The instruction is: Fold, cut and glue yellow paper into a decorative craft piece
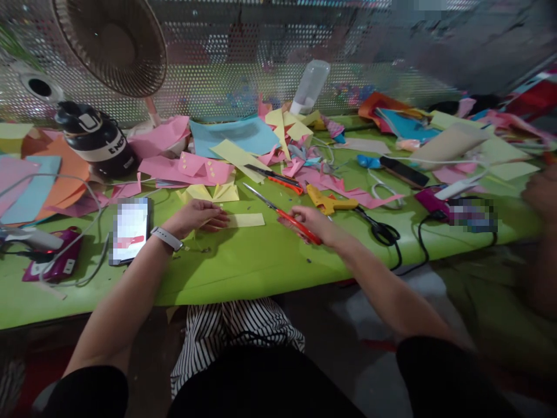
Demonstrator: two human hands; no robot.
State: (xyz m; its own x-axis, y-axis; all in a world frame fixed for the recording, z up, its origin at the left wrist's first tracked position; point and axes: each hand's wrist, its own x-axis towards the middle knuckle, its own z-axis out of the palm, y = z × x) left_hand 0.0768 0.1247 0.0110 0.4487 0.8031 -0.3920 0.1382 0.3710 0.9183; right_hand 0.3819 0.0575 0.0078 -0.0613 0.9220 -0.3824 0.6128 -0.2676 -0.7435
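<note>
My left hand (205, 216), with a pale band on the wrist, is closed on the left end of a pale yellow paper strip (247, 220) just over the green table. The strip's free end points right. My right hand (314, 220) grips red-handled scissors (306, 231). Their blades point up and left, above the strip and apart from it; they look closed. Beyond the scissors lies a utility knife (285, 180) with orange ends. A yellow glue gun (328, 201) rests just past my right hand, and black-handled scissors (384, 233) lie to its right.
Pink, yellow and blue paper pieces cover the back of the green table (243, 267). A phone (131, 229) lies left of my left hand. A black bottle (101, 142) and a fan (117, 49) stand behind. Cords run from a purple power strip (433, 204). Another person's hand (539, 191) is at right.
</note>
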